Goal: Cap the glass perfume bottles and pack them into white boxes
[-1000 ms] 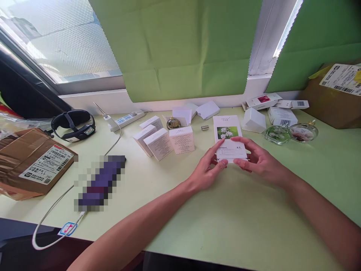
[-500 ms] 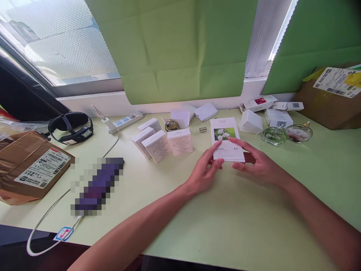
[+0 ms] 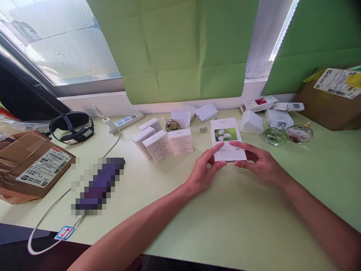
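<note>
A white carton (image 3: pixel 228 136) with a photo of white flowers on its front lies between my hands, its lower end toward me. My left hand (image 3: pixel 203 169) grips the lower left corner, index finger on the front and thumb at the near edge. On the opposite corner, my right hand (image 3: pixel 260 165) is closed in the same way. My other fingers are partly hidden behind the carton. Left of it is a small silvery metal piece (image 3: pixel 203 130). Several small printed white boxes (image 3: pixel 180 143) stand further left, with a round ornate bottle (image 3: pixel 172 125) behind them.
To the right sit a clear green-tinted glass bottle (image 3: pixel 274 136), a second glass bottle (image 3: pixel 299 134) and several white cartons (image 3: pixel 279 118). A large cardboard box (image 3: pixel 324 107) fills the back right. Leftward are a pixelated dark object (image 3: pixel 100 184) with a cable, a power strip (image 3: pixel 126 122), a headset (image 3: pixel 72 128) and another cardboard box (image 3: pixel 42 169).
My right hand has closed in on the carton's lower right corner. Both thumbs now press at its near edge, and the carton's near end face shows slightly.
</note>
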